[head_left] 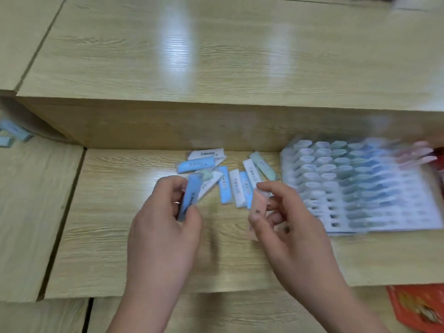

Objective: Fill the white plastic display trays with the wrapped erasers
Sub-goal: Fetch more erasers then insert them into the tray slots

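Below frame centre, the left hand (165,227) pinches a blue wrapped eraser (188,199) and the right hand (295,224) pinches a pink wrapped eraser (258,209), probably picked for slotting. Just above lies the pile of loose erasers (230,186). At right sits the white display tray (420,207), blurred, mostly filled, within easy reach.

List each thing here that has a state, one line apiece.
left hand: pinches the blue eraser.
blue eraser: held above the table, standing on end.
right hand: pinches the pink eraser.
pink eraser: held above the table.
loose erasers: wrapped, lying scattered on the table.
display tray: flat on the table, many slots filled; too blurred to tell the rest.
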A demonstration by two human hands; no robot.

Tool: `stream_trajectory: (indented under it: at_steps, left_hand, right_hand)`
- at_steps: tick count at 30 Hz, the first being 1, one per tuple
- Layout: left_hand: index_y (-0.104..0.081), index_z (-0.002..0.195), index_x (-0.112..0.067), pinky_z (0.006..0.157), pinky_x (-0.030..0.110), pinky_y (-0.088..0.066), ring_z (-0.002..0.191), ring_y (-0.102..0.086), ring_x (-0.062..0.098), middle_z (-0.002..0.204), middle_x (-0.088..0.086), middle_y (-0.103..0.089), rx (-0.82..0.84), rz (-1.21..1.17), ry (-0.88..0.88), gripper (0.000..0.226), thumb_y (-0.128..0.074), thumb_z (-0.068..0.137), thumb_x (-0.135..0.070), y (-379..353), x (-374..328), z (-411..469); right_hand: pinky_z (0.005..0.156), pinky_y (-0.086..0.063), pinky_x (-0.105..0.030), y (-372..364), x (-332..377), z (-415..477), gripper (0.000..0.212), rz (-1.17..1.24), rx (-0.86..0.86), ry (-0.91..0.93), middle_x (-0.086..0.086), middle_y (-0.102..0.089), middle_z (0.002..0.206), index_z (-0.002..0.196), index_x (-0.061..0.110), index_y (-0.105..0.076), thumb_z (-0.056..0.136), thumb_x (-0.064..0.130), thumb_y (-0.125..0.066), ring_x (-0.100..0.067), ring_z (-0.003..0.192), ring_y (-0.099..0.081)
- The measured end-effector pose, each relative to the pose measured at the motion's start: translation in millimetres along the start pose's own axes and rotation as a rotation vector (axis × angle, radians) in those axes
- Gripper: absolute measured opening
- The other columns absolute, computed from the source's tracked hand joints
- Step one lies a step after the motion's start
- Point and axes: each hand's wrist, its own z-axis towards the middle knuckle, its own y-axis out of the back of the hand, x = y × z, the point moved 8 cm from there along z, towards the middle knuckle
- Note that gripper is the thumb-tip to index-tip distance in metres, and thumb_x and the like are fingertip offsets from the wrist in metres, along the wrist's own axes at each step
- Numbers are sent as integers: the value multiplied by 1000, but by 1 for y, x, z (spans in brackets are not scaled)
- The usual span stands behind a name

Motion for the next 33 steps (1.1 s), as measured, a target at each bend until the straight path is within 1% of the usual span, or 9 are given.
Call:
stream_trajectory:
  at_steps: [4,8,11,14,18,22,25,28,33]
  left_hand:
    - [-54,114,-53,76,32,-54,83,-67,0,102,-26,-62,115,-96,-133,51,-68,84,-14,-44,-62,-23]
    - [-62,102,-41,62,22,-44,72,-67,0,88,-11,-69,159,-223,-192,18,-63,86,-31,-89,-103,-35]
    - [-70,92,-36,73,13,-44,91,-66,2,92,-12,-69,196,-287,-242,12,-61,85,-39,-119,-134,-42]
    - [-72,86,-35,69,4,-38,82,-57,-2,84,-15,-62,201,-240,-308,9,-65,84,-40,-143,-160,-48]
    - [-67,90,-43,59,10,-38,68,-53,5,75,-18,-58,284,-180,-382,10,-65,82,-38,-177,-185,-62]
    - [-64,90,-39,68,10,-37,76,-52,2,80,-25,-57,331,39,-531,10,-65,81,-34,-206,-205,-76]
    - [-67,91,-38,71,18,-42,78,-51,2,81,-26,-60,370,158,-607,7,-64,84,-36,-225,-209,-83]
    - [-72,88,-33,60,33,-51,75,-56,11,79,-21,-64,349,246,-652,17,-82,78,-23,-236,-210,-87]
    - [-76,87,-27,59,38,-51,74,-56,18,79,-16,-67,320,325,-669,22,-87,70,-17,-242,-206,-86]
  right_hand:
    - [58,-44,-6,68,-23,-12,21,78,-125,34,20,-65,98,109,49,-56,89,43,-60,-3,83,-65]
    - [61,-49,-12,136,-52,-17,15,81,-252,39,14,-70,95,105,47,-61,90,44,-60,-8,86,-68]
    - [64,-52,-16,184,-77,-16,10,124,-338,23,8,-73,87,103,38,-63,94,34,-65,-12,83,-71]
    - [61,-53,-17,220,-99,-14,13,95,-395,1,12,-73,82,97,34,-63,94,22,-65,-3,79,-70]
    - [63,-50,-11,249,-128,-7,16,62,-401,-30,13,-74,85,96,34,-62,95,18,-65,-5,86,-70]
    - [65,-43,-2,264,-155,7,24,-5,-419,-89,21,-72,87,96,36,-63,93,12,-67,0,90,-67]
    - [68,-46,-6,270,-174,16,24,-33,-429,-116,26,-70,92,97,38,-63,94,15,-67,2,90,-66]
    - [70,-51,-20,272,-189,22,23,-88,-441,-140,28,-67,98,103,41,-64,94,20,-65,1,84,-65]
    - [69,-45,-8,271,-204,32,21,-75,-459,-147,29,-66,96,101,39,-66,95,19,-65,6,85,-63]
